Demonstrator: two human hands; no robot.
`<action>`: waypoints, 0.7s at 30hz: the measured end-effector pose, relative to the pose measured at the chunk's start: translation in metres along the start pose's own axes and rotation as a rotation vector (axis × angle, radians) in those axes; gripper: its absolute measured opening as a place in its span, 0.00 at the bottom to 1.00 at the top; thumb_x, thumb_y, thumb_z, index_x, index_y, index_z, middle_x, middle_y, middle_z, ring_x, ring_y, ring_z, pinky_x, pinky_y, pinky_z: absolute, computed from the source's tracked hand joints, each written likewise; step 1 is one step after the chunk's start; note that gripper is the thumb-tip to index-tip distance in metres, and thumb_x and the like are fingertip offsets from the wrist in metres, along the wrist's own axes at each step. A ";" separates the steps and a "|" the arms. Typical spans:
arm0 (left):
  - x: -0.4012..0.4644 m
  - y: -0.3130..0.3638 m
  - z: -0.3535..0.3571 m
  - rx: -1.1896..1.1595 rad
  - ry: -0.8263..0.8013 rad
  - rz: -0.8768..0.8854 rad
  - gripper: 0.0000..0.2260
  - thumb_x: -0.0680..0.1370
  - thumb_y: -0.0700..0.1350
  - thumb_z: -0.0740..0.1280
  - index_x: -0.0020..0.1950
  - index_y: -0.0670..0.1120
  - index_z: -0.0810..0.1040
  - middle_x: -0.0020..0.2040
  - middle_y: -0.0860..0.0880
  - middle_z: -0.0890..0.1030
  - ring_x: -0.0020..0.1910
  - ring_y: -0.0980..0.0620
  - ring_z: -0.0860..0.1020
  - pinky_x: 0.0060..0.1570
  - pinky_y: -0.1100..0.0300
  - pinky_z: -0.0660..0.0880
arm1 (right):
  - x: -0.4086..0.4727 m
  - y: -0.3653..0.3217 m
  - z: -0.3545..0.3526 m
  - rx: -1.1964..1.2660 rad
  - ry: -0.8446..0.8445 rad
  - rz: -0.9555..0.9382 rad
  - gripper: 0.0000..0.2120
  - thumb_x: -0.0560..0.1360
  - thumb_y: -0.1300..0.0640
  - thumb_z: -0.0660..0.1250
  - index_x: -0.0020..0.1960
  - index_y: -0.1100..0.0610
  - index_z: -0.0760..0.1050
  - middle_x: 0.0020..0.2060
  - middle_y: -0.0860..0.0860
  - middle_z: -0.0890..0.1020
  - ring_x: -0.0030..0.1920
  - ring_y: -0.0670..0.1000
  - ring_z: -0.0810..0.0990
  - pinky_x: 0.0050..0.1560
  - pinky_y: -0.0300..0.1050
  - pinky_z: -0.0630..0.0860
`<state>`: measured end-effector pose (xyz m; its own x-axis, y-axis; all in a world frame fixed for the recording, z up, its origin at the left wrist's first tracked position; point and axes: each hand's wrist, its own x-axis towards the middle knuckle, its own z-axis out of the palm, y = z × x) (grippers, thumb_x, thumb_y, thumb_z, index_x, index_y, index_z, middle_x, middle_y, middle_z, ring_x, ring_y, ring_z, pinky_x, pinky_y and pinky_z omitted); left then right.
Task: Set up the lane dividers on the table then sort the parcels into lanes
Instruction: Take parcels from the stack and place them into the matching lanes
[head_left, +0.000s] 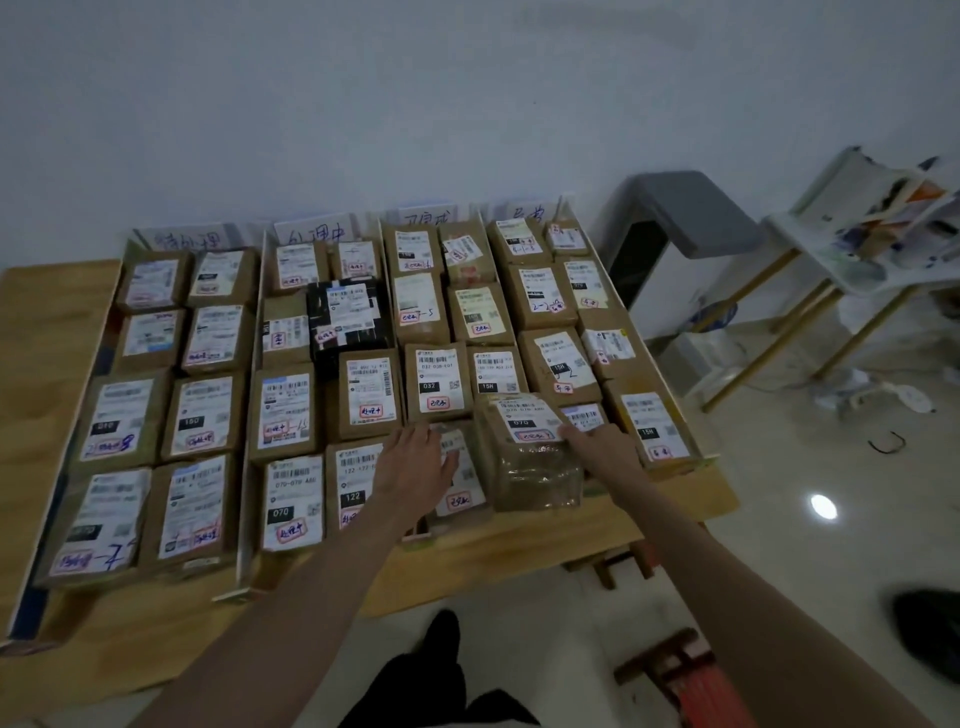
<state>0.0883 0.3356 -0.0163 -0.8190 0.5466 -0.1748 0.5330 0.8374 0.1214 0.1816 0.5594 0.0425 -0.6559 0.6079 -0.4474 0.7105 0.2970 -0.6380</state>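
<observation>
Two bare forearms reach up from the bottom of the frame toward a wooden table (49, 332) packed with labelled brown parcels, sorted into four lanes by thin white dividers (253, 395). At lower centre, the left hand (415, 465) lies flat, fingers straight and slightly spread, resting on a parcel (460, 483) in the front row of the third lane. Just right of it, the right hand (602, 449) holds the right side of a tape-wrapped parcel (527, 457), which sits tilted and raised above its neighbours at the near end of that same lane; how the fingers curl behind it cannot be told. Handwritten lane signs (311, 234) stand along the far edge against the pale wall. A black-wrapped parcel (348, 319) stands out in the second lane.
</observation>
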 end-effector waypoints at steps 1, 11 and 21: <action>0.004 0.001 0.002 -0.002 -0.013 -0.003 0.24 0.83 0.57 0.51 0.74 0.46 0.67 0.70 0.46 0.72 0.68 0.47 0.70 0.71 0.52 0.63 | 0.005 0.001 -0.001 -0.012 0.006 0.000 0.17 0.78 0.46 0.64 0.46 0.61 0.78 0.43 0.57 0.84 0.44 0.56 0.84 0.48 0.53 0.83; 0.025 0.015 0.017 0.001 -0.044 -0.057 0.23 0.82 0.57 0.53 0.72 0.45 0.70 0.67 0.47 0.74 0.67 0.48 0.71 0.70 0.52 0.63 | 0.030 0.005 -0.014 -0.128 -0.090 -0.038 0.17 0.79 0.46 0.64 0.40 0.59 0.76 0.38 0.54 0.83 0.36 0.50 0.80 0.37 0.44 0.78; 0.027 0.023 0.029 0.042 -0.123 -0.094 0.22 0.83 0.56 0.53 0.67 0.45 0.75 0.66 0.46 0.75 0.65 0.45 0.73 0.68 0.50 0.65 | 0.043 0.000 -0.012 -0.261 -0.138 -0.130 0.23 0.79 0.43 0.63 0.30 0.56 0.69 0.26 0.48 0.72 0.25 0.45 0.69 0.27 0.37 0.62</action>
<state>0.0845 0.3703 -0.0470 -0.8347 0.4606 -0.3019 0.4661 0.8828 0.0583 0.1567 0.5945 0.0309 -0.7612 0.4521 -0.4650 0.6481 0.5554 -0.5210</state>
